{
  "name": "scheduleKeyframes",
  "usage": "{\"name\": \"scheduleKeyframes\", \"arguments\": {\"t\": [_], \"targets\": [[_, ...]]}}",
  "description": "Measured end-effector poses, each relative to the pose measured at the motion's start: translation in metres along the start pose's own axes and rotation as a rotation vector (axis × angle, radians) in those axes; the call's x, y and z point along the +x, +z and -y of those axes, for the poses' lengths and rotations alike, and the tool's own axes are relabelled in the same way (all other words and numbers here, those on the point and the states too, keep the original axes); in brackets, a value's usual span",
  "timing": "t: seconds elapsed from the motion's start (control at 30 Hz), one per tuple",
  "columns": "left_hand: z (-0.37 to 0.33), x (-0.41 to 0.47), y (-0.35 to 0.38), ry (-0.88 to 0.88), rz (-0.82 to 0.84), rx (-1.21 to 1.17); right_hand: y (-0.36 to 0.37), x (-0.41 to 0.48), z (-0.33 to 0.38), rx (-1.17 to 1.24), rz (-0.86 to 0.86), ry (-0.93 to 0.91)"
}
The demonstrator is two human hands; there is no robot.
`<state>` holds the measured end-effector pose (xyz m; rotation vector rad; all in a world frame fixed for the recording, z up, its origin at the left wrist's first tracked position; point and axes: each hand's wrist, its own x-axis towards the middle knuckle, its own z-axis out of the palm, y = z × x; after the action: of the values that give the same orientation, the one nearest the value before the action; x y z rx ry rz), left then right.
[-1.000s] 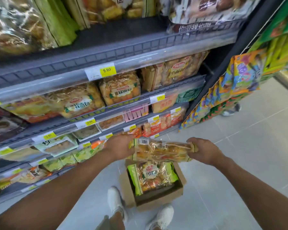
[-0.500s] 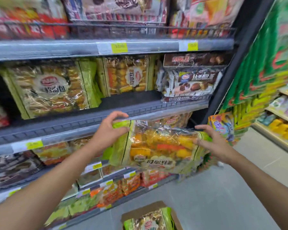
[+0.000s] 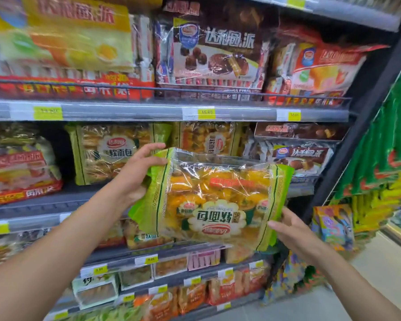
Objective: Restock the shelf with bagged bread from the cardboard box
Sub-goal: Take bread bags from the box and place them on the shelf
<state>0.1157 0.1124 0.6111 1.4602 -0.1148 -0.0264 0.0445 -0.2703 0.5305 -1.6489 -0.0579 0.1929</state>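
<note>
A green-edged clear plastic bag of bread [image 3: 214, 200] is held upside down before the grey shelf [image 3: 56, 202], gripped by the left hand [image 3: 137, 174] and right hand [image 3: 292, 230], fingers [image 3: 153, 147] spread along its ends.

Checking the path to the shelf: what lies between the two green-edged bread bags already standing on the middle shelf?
In the head view, nothing stands between the left bag and the right bag; their green edges nearly meet.

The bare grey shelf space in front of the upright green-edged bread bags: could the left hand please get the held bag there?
Probably yes: the grey shelf space lies open beside the left hand, holding the green-edged bread bag.
</note>
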Motion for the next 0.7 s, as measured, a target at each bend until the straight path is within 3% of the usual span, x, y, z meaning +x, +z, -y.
{"name": "scheduleKeyframes", "arguments": {"t": [0.17,0.37,0.43,0.57,0.7], "targets": [[0.004,-0.011,-0.019,-0.068,0.034,0.035,0.023,0.009,0.009,-0.134,-0.075,-0.003],[0.026,-0.011,-0.041,-0.151,-0.082,0.019,0.027,0.021,0.068,-0.284,-0.158,-0.186],[0.034,-0.013,-0.048,-0.176,-0.061,0.035,0.025,0.03,0.101,-0.422,-0.126,-0.272],[0.04,-0.011,-0.064,-0.31,0.187,0.239,0.028,0.046,0.164,-0.727,-0.044,-0.4],[0.01,-0.005,-0.044,-0.21,0.153,0.252,0.043,0.062,0.188,-1.204,0.07,-0.517]]}}
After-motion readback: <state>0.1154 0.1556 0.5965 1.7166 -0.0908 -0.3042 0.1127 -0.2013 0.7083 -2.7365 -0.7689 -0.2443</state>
